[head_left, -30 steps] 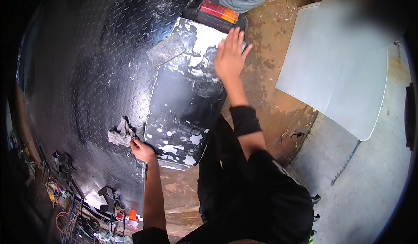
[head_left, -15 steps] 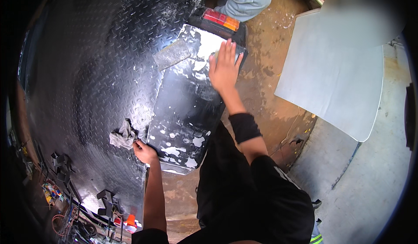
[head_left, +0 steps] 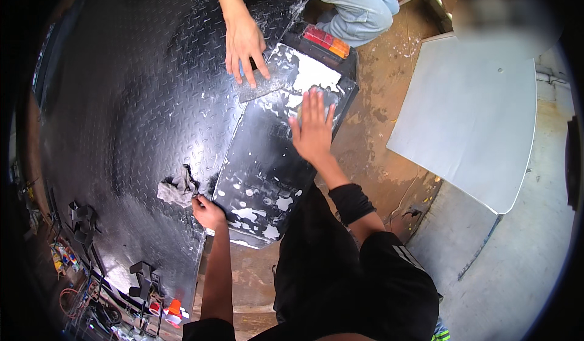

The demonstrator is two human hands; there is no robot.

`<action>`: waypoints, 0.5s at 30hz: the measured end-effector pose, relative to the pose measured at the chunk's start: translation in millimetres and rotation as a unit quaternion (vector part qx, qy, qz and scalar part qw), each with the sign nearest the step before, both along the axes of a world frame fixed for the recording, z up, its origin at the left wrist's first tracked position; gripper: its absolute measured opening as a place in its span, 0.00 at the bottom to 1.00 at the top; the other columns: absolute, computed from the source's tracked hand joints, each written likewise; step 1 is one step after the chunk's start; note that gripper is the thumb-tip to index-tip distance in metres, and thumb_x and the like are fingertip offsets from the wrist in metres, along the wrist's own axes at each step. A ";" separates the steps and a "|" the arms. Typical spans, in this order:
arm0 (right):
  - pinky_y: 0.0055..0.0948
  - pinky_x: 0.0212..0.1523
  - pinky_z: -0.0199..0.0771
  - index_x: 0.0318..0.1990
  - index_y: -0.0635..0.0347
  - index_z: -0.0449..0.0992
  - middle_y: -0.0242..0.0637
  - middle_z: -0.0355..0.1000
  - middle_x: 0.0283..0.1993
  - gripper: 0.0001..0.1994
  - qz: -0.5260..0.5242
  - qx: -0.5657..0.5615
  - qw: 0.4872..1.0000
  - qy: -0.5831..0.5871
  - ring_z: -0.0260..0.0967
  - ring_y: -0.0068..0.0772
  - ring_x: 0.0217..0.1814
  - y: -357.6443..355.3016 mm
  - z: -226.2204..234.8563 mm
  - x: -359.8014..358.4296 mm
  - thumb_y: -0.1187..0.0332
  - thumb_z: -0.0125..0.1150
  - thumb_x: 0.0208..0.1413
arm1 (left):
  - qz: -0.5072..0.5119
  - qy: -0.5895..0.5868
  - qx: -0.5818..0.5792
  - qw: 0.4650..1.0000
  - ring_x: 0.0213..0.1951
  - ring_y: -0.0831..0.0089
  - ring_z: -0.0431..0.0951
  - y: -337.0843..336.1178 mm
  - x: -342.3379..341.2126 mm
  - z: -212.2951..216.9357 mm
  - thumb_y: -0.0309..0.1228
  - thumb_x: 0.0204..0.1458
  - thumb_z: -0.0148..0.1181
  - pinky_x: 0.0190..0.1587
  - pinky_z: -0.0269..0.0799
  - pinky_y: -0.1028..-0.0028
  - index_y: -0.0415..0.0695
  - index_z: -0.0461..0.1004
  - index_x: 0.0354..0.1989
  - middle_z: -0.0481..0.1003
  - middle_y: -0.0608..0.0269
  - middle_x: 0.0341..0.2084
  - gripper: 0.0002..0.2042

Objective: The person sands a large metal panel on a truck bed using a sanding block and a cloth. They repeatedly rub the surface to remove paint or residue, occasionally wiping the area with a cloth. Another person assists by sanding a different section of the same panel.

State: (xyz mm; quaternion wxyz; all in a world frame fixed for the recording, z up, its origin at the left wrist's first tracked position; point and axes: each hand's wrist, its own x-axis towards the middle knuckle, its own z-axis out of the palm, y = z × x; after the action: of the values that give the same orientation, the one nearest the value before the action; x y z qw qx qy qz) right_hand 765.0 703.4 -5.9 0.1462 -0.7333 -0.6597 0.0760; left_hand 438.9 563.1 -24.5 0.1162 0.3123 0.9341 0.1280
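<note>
Panel (head_left: 258, 158), black with white patches at both ends, lies slantwise in front of the person, beside the tread plate (head_left: 146, 104). The right hand (head_left: 313, 128) rests on its far half, palm down, with a wide grip, fingers stretched out; whether something lies under the palm I cannot tell. The left hand (head_left: 210, 214) is at the panel's near left edge, fingers bent against a crumpled grey cloth (head_left: 176, 188) on the plate; whether that grip pinches the cloth I cannot tell.

The panel's left edge borders the plate; past its right edge, brown floor (head_left: 359, 143) runs as a strip. Black trousers (head_left: 316, 237) stand close by its near right corner.

Over the panel's far left edge lies a grey slab (head_left: 269, 87), with a co-worker's hand (head_left: 245, 42) on it. A red-and-orange lamp (head_left: 326, 41) sits beyond the far end, a co-worker's leg (head_left: 362, 16) just past it. Well to the panel's right is a pale board (head_left: 465, 128); black brackets (head_left: 143, 280) stand to its near left.
</note>
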 end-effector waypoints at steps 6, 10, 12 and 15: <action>0.60 0.75 0.28 0.72 0.68 0.50 0.52 0.43 0.78 0.33 -0.020 0.042 0.998 -0.048 0.36 0.48 0.81 64.3 -9.0 34.3 0.53 0.41 0.67 | -0.023 -0.008 0.040 0.999 0.41 0.44 0.73 1.3 0.8 -2.0 0.46 0.62 0.45 0.45 0.64 0.51 0.38 0.75 0.41 0.77 0.43 0.37 0.21; 0.60 0.75 0.28 0.72 0.68 0.51 0.52 0.44 0.77 0.33 -0.044 0.058 0.995 -0.071 0.37 0.47 0.81 63.2 -14.7 34.9 0.53 0.40 0.67 | -0.027 -0.006 0.032 0.999 0.39 0.41 0.74 2.0 1.3 -3.4 0.48 0.61 0.45 0.43 0.65 0.51 0.38 0.75 0.42 0.77 0.40 0.37 0.22; 0.60 0.75 0.28 0.72 0.70 0.51 0.52 0.45 0.77 0.33 0.065 -0.016 0.997 -0.032 0.37 0.46 0.81 21.8 -1.0 4.8 0.55 0.41 0.67 | -0.013 -0.007 0.043 0.999 0.40 0.43 0.74 1.8 0.9 0.4 0.46 0.61 0.47 0.44 0.65 0.52 0.39 0.75 0.40 0.77 0.43 0.36 0.20; 0.60 0.75 0.28 0.72 0.70 0.50 0.52 0.46 0.77 0.32 0.055 -0.004 0.997 -0.048 0.36 0.46 0.81 37.7 -3.5 12.1 0.56 0.39 0.68 | -0.006 -0.023 0.043 0.999 0.41 0.46 0.73 -3.3 -4.2 -0.1 0.43 0.61 0.48 0.45 0.65 0.53 0.38 0.75 0.39 0.76 0.45 0.35 0.18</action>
State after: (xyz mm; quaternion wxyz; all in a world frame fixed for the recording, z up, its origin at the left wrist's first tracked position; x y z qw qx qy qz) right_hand 777.1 741.1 -9.4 0.1071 -0.6996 -0.7046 0.0511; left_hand 434.7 559.8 -24.7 0.1251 0.3193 0.9230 0.1745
